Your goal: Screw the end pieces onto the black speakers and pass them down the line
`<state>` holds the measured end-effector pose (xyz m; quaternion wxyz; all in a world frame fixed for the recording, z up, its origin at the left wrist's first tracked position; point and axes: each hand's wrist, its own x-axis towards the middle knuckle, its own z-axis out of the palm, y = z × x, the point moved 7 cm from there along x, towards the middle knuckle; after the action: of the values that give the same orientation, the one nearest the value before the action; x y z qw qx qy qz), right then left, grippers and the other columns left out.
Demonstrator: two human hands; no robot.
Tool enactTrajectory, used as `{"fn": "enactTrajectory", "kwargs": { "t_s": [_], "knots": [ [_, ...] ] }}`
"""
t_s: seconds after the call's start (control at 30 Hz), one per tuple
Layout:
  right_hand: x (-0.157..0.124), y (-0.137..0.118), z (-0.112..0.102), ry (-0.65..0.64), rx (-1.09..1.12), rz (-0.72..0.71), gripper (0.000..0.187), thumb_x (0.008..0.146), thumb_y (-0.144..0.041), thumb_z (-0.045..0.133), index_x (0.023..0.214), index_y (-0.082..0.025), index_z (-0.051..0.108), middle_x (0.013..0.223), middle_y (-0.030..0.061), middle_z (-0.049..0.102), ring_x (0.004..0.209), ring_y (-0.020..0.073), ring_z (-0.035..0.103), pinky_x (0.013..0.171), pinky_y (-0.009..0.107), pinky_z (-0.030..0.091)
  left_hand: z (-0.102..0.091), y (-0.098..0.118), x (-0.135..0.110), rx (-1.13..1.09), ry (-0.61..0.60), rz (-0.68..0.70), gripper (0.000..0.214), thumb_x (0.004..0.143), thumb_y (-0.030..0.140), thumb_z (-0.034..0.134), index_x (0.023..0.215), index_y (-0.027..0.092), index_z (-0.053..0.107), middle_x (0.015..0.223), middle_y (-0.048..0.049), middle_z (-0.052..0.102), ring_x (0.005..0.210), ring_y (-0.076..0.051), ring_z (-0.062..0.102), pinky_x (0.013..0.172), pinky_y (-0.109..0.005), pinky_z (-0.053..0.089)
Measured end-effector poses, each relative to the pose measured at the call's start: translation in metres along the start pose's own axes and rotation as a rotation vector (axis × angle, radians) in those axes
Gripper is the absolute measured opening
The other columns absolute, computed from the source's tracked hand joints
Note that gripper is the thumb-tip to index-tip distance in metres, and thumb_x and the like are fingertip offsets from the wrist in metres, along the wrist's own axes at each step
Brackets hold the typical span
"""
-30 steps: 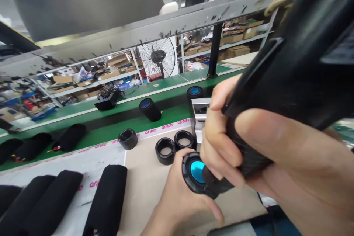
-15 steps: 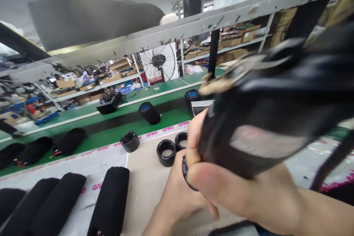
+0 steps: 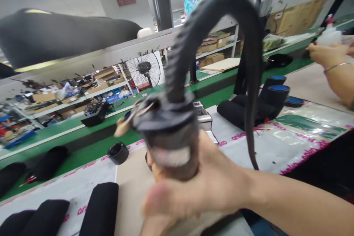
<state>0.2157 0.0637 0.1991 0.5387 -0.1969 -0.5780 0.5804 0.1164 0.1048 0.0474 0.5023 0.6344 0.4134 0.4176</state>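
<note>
My right hand (image 3: 210,180) is wrapped round an upright black corded tool (image 3: 171,147), which looks like an electric screwdriver. A pale label shows on its body, and a thick ribbed cable (image 3: 207,25) arches from its top. The tool's lower end is hidden behind the hand. Below and behind it, only a little of my left hand (image 3: 157,225) shows, its fingers out of sight. One black ring (image 3: 118,153) rests on the bench to the left. The edge of another black ring (image 3: 148,161) peeks out beside my right hand.
Black fabric-covered cylinders (image 3: 99,210) lie at the lower left. More dark cylinders with blue ends (image 3: 278,92) sit right of the cable. A co-worker's hands (image 3: 332,53) hold a white bottle at the far right. A metal device (image 3: 204,118) stands behind my right hand.
My right hand has swung the tool from a rightward lean to upright, moving left. The view has turned right, bringing in the co-worker's hands. The ring at my left hand is now hidden.
</note>
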Motion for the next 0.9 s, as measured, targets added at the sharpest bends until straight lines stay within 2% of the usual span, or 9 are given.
{"fn": "enactTrajectory", "kwargs": {
  "t_s": [0.07, 0.17, 0.27, 0.37, 0.5, 0.63, 0.73, 0.83, 0.9],
  "knots": [
    [0.000, -0.018, -0.027, 0.182, 0.005, -0.163, 0.022, 0.087, -0.029, 0.087, 0.080, -0.025, 0.066, 0.058, -0.0077, 0.056, 0.042, 0.0095, 0.045, 0.043, 0.024, 0.042, 0.008, -0.004, 0.000, -0.047, -0.108, -0.038, 0.102, 0.032, 0.055, 0.112, 0.120, 0.023, 0.071, 0.100, -0.0080, 0.082, 0.103, -0.044, 0.080, 0.090, -0.053, 0.069],
    [-0.010, -0.037, -0.085, 0.585, -0.222, -0.462, 0.036, 0.087, -0.043, 0.093, 0.072, -0.025, 0.065, 0.054, -0.0048, 0.056, 0.038, 0.0139, 0.049, 0.040, 0.030, 0.041, 0.015, -0.011, -0.001, -0.102, -0.154, -0.056, 0.128, 0.016, 0.074, 0.107, 0.125, 0.021, 0.064, 0.114, -0.0135, 0.081, 0.108, -0.044, 0.078, 0.100, -0.054, 0.065],
    [-0.009, -0.018, -0.130, 0.749, -0.342, -0.462, 0.039, 0.079, -0.041, 0.099, 0.070, -0.024, 0.065, 0.052, -0.0044, 0.057, 0.037, 0.0149, 0.050, 0.039, 0.030, 0.037, 0.017, -0.019, -0.001, -0.167, -0.153, -0.047, 0.135, 0.017, 0.088, 0.097, 0.128, 0.022, 0.059, 0.121, -0.0157, 0.078, 0.115, -0.044, 0.076, 0.107, -0.052, 0.059],
    [-0.007, 0.009, -0.156, 0.802, -0.392, -0.399, 0.041, 0.077, -0.044, 0.100, 0.071, -0.026, 0.063, 0.049, -0.0046, 0.057, 0.036, 0.0162, 0.050, 0.039, 0.031, 0.037, 0.017, -0.024, -0.001, -0.189, -0.153, -0.047, 0.135, 0.020, 0.089, 0.096, 0.131, 0.023, 0.056, 0.128, -0.0172, 0.076, 0.121, -0.044, 0.074, 0.108, -0.050, 0.058],
    [-0.009, 0.031, -0.166, 0.806, -0.412, -0.317, 0.041, 0.079, -0.046, 0.098, 0.073, -0.024, 0.065, 0.047, -0.0039, 0.058, 0.038, 0.0152, 0.050, 0.041, 0.029, 0.039, 0.017, -0.026, 0.000, -0.186, -0.171, -0.066, 0.134, 0.019, 0.085, 0.099, 0.130, 0.023, 0.056, 0.132, -0.0176, 0.074, 0.125, -0.044, 0.072, 0.112, -0.049, 0.055],
    [-0.009, 0.036, -0.163, 0.746, -0.374, -0.234, 0.046, 0.077, -0.050, 0.100, 0.068, -0.025, 0.063, 0.045, -0.0020, 0.056, 0.034, 0.0171, 0.049, 0.036, 0.030, 0.039, 0.016, -0.027, 0.002, -0.197, -0.138, -0.065, 0.135, 0.017, 0.085, 0.099, 0.130, 0.023, 0.057, 0.130, -0.0166, 0.075, 0.123, -0.044, 0.073, 0.112, -0.049, 0.056],
    [-0.011, 0.021, -0.150, 0.718, -0.333, -0.257, 0.044, 0.080, -0.049, 0.097, 0.066, -0.024, 0.063, 0.046, -0.0022, 0.055, 0.032, 0.0172, 0.048, 0.034, 0.032, 0.040, 0.019, -0.027, 0.000, -0.186, -0.164, -0.083, 0.136, 0.017, 0.085, 0.099, 0.129, 0.022, 0.056, 0.130, -0.0179, 0.074, 0.123, -0.045, 0.073, 0.112, -0.051, 0.056],
    [-0.013, -0.005, -0.138, 0.750, -0.343, -0.401, 0.039, 0.087, -0.043, 0.091, 0.068, -0.024, 0.063, 0.054, -0.0034, 0.056, 0.038, 0.0148, 0.050, 0.039, 0.031, 0.042, 0.019, -0.024, -0.002, -0.189, -0.174, -0.087, 0.136, 0.018, 0.085, 0.100, 0.130, 0.022, 0.054, 0.132, -0.0187, 0.072, 0.125, -0.045, 0.072, 0.113, -0.051, 0.056],
    [-0.013, -0.013, -0.136, 0.776, -0.386, -0.458, 0.039, 0.086, -0.040, 0.093, 0.068, -0.023, 0.063, 0.055, -0.0034, 0.057, 0.040, 0.0146, 0.051, 0.041, 0.031, 0.041, 0.018, -0.024, -0.002, -0.183, -0.171, -0.094, 0.136, 0.020, 0.085, 0.100, 0.132, 0.022, 0.054, 0.134, -0.0182, 0.071, 0.127, -0.044, 0.071, 0.114, -0.051, 0.056]
  ]
}}
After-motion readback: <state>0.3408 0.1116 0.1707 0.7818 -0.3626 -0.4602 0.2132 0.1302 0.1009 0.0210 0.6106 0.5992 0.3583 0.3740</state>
